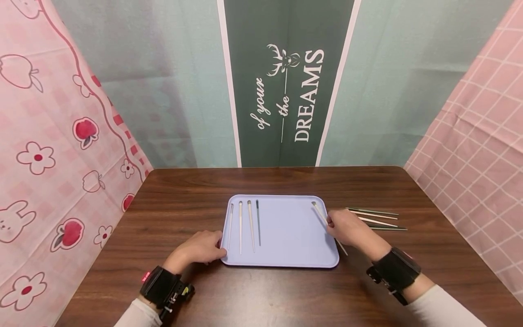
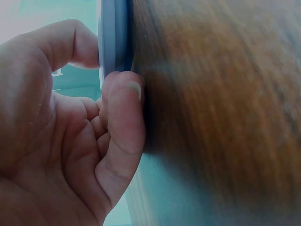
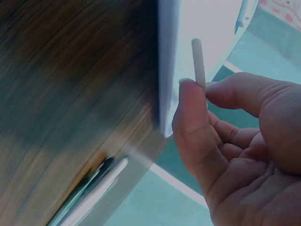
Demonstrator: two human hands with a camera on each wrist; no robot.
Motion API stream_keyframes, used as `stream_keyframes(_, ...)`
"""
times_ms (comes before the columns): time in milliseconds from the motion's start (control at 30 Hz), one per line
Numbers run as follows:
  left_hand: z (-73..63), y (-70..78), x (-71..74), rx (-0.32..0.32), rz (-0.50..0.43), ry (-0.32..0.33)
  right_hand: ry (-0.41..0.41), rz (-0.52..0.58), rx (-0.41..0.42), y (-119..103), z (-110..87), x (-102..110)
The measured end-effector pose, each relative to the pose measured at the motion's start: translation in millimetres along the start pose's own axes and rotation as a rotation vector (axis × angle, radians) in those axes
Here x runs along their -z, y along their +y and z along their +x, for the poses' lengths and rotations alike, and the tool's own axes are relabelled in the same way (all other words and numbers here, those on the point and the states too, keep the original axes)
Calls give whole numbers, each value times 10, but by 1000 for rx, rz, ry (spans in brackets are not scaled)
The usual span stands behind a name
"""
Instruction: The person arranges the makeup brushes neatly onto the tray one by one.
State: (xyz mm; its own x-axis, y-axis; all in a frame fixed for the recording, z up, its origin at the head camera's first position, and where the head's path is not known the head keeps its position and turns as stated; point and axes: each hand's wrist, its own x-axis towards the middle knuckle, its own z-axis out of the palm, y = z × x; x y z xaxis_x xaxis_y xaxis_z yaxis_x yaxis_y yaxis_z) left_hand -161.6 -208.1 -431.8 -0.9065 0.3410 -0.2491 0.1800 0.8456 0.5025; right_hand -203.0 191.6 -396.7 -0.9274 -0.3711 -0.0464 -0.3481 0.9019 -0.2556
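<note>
My left hand (image 1: 201, 246) grips the near left edge of a lavender tray (image 1: 290, 234). In the left wrist view the thumb and a curled finger sit on either side of the tray's rim (image 2: 110, 37). My right hand (image 1: 351, 229) pinches a pale-handled makeup brush (image 1: 320, 211) over the tray's right rim. Its bristle end points to the far side; the handle's tip (image 3: 198, 61) shows past my fingers in the right wrist view. Several makeup brushes (image 1: 251, 227) lie side by side at the tray's left, one of them dark blue-grey (image 1: 259, 225).
More slim sticks, dark green and pale (image 1: 382, 219), lie on the brown wooden table (image 1: 184, 195) right of the tray, partly behind my right hand. Patterned cloths hang at the left (image 1: 37, 159), back (image 1: 175, 91) and right (image 1: 482, 136).
</note>
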Motion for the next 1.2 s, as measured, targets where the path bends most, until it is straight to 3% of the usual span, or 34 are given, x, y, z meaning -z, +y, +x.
stream_keyframes(400,4,6,0,11,-3,0,-8,11,-101,-276,159,-36)
stream_keyframes(833,21,8,-10,23,-4,-11,-1,26,-121,-488,300,-102)
stream_keyframes(1200,-6,47,16,42,-14,-21,58,30,-102,-634,374,-162)
